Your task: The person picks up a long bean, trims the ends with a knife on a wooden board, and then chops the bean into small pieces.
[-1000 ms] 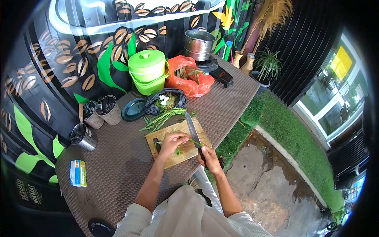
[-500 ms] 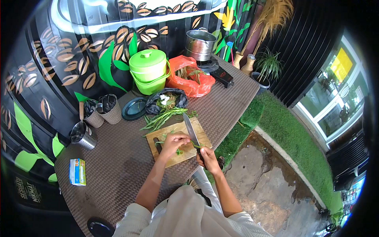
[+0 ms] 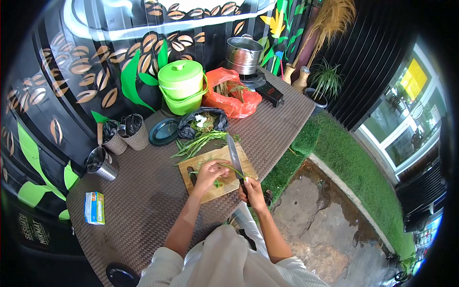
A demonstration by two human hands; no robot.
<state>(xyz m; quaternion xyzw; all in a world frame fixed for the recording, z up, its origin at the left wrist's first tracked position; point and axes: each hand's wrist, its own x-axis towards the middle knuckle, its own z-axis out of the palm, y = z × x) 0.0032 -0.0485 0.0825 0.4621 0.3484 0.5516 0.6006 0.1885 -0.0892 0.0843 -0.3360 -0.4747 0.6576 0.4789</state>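
Note:
My right hand [image 3: 253,192] is wrapped round the black handle of a knife [image 3: 234,152], whose blade points up and away over the cutting board [image 3: 221,192]. Between my two hands runs a thin green stem [image 3: 232,168]; my left hand [image 3: 210,173] pinches its left end, and its other end is at my right thumb. Cut green pieces [image 3: 218,183] lie on the wooden board below. Just beyond the board is a pile of long green stems [image 3: 198,143].
Behind the stems are a black bag [image 3: 218,120], a dark plate [image 3: 163,131], a green lidded bucket [image 3: 181,86] and a red bag [image 3: 244,109]. A pot [image 3: 243,60] stands on a stove. Utensil holders [image 3: 134,136] and a tissue pack [image 3: 94,208] are at left.
The green stem now stretches visibly between my hands, across the knife blade. The view has shifted very slightly; the objects on the table have not moved.

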